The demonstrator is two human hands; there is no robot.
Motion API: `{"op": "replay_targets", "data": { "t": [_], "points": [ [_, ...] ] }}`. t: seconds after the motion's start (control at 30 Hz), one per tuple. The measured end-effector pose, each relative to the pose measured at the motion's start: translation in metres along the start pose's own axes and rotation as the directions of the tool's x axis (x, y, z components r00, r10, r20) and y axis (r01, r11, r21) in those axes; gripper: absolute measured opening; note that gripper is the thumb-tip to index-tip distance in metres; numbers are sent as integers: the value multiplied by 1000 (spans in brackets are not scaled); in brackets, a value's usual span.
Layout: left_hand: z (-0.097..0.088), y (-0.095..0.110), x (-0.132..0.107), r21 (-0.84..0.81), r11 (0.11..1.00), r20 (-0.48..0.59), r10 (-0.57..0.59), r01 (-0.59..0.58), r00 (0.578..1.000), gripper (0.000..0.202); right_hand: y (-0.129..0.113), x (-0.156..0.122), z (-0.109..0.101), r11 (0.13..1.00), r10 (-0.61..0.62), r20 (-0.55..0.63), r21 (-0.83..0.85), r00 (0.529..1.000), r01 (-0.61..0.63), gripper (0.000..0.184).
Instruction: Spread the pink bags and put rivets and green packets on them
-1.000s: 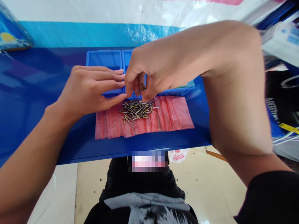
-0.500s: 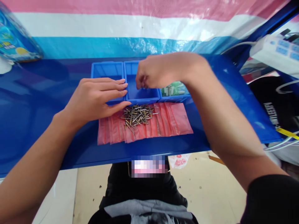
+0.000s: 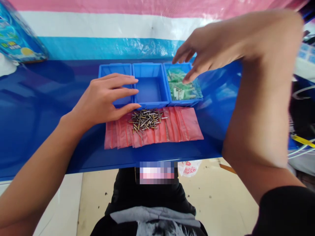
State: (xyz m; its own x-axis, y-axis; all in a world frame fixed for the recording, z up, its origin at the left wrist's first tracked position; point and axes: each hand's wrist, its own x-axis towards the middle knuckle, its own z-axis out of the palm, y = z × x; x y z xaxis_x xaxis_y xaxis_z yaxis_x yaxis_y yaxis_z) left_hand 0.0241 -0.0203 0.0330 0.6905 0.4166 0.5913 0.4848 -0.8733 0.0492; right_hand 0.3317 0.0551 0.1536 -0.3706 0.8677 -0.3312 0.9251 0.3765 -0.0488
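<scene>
The left hand [image 3: 105, 98] sits low with its fingers loosely spread, holding nothing, over the near right corner of the left bin [image 3: 115, 70]. Its thumb stretches right, ending just beside a heap of blind rivets [image 3: 147, 119]. The right hand [image 3: 209, 49] is raised and wide open, its fingers fanned and nothing visible in them (motion blur softens the outline). It is over the right bin [image 3: 182, 65], though whether the fingertips touch anything there cannot be told.

That bin holds green-and-white packets [image 3: 179, 86] and stands in a row with the left bin and the middle bin [image 3: 150, 70], all blue plastic with their sides touching. The rivets lie scattered on overlapping red plastic bags [image 3: 183, 126], fanned out just near of the bins on the blue surface [image 3: 216, 108]. A striped tarp [image 3: 110, 24] hangs beyond, and a printed blue package [image 3: 21, 41] stands far left.
</scene>
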Motion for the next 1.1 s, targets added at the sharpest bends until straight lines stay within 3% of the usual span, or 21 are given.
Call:
{"op": "replay_targets", "data": {
  "t": [0.1,0.17,0.33,0.47,0.57,0.77,0.87,0.97,1.03,1.1],
  "points": [
    [1,1,-1,-60,996,59,-64,68,996,33,-2,17,18,990,46,106,-139,993,-31,104],
    [1,2,-2,-90,990,83,-97,104,992,32,-7,24,30,988,57,138,-149,989,-36,112],
    [0,3,0,-105,984,129,-130,144,983,29,-5,21,44,985,30,156,-174,987,-2,98],
    [1,3,-1,-101,987,115,-115,127,987,30,1,8,49,983,-10,122,-178,992,31,98],
    [5,0,-3,-101,988,108,-107,118,988,30,-2,-8,52,989,-26,36,-146,999,31,85],
    [-3,-1,2,-49,994,147,-87,95,985,33,-13,-42,52,996,-82,-58,30,995,84,28],
    [-23,28,-2,51,995,131,-95,89,987,38,-10,-53,52,991,-88,-113,90,990,98,26],
    [-36,79,-27,-38,969,-111,-249,246,962,42,-2,-64,51,988,-25,-273,137,962,65,33],
    [-35,109,-54,-59,944,-96,-329,324,939,49,1,-72,50,986,-4,-403,153,915,72,37],
    [-28,127,-80,-44,913,-43,-407,405,913,50,-5,-79,50,977,-54,-549,145,834,158,41]
  ]
}}
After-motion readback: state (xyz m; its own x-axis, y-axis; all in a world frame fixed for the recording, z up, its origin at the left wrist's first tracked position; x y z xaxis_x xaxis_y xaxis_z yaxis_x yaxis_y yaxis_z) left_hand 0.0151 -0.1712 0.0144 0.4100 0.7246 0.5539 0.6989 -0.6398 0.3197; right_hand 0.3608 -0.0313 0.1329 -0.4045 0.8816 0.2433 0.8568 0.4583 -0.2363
